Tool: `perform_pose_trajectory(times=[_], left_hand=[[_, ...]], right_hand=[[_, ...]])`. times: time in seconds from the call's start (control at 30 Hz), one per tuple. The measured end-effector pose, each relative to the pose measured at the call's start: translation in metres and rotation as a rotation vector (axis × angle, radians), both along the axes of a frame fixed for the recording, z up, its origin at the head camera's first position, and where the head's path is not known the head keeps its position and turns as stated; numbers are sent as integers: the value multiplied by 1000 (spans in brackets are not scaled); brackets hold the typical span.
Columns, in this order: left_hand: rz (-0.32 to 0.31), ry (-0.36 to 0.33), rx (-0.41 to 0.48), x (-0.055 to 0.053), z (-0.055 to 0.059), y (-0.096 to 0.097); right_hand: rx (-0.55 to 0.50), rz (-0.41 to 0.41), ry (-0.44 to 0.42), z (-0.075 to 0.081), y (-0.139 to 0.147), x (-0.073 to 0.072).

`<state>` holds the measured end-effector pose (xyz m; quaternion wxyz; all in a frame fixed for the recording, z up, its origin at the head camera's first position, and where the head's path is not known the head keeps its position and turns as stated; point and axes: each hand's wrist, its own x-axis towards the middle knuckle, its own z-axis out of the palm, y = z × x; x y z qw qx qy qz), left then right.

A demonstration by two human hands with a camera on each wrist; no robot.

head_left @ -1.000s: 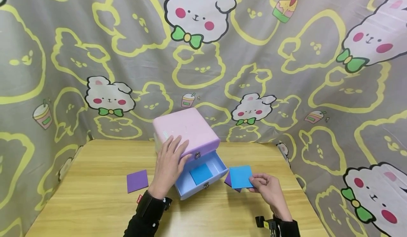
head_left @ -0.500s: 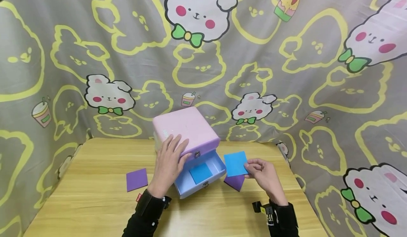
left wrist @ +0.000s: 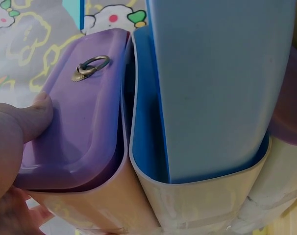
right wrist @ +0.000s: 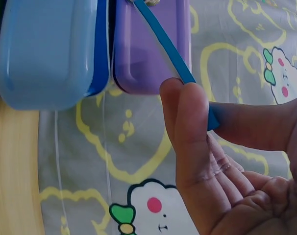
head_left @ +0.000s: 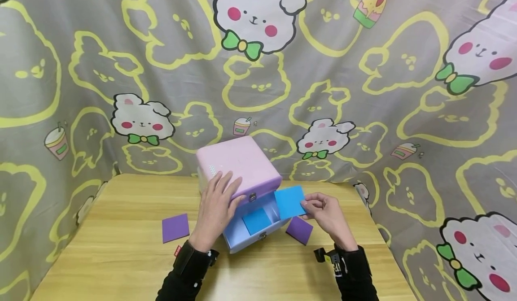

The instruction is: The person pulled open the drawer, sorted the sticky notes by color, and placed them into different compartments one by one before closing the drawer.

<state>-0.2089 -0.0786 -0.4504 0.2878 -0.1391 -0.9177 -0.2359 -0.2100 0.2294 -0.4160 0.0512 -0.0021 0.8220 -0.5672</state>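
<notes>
A small drawer box with a pink top (head_left: 238, 159) stands near the back of the table, turned at an angle. Its light blue drawer (head_left: 235, 238) is pulled out, and a blue square sheet (head_left: 256, 221) lies inside. My left hand (head_left: 214, 213) rests on the box's front left corner, fingers spread over the top. In the left wrist view its thumb (left wrist: 38, 117) presses the purple upper drawer front (left wrist: 80, 132). My right hand (head_left: 329, 215) pinches another blue square sheet (head_left: 289, 202) between thumb and fingertips, overlapping the drawer's right end in the head view.
One purple square (head_left: 175, 228) lies on the wooden table (head_left: 121, 256) left of the box, a second purple square (head_left: 300, 230) right of the drawer. A small red tag (head_left: 177, 250) shows by the left cuff. Behind hangs a bunny-print curtain (head_left: 194, 90).
My right hand has carried the blue sheet leftward and up, from over the right purple square to the drawer's right end. That purple square now shows fully. My left hand stays put.
</notes>
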Motion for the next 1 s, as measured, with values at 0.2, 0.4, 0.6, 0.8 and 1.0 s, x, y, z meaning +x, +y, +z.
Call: perform_pose_trajectory(times=[0.2, 0.4, 0.6, 0.8, 1.0], left_hand=[[2, -1, -4, 0, 1, 0], [10, -10, -7, 1, 1, 1], [8, -41, -9, 2, 3, 1], [8, -39, -6, 3, 2, 2], [12, -14, -10, 2, 1, 2]], right_hand=[[-11, 45, 6, 0, -8, -5], [5, 61, 26, -1, -19, -11], [-16, 96, 26, -5, -31, -18], [-22, 101, 16, -10, -37, -22], [-46, 112, -8, -12, -36, -22]])
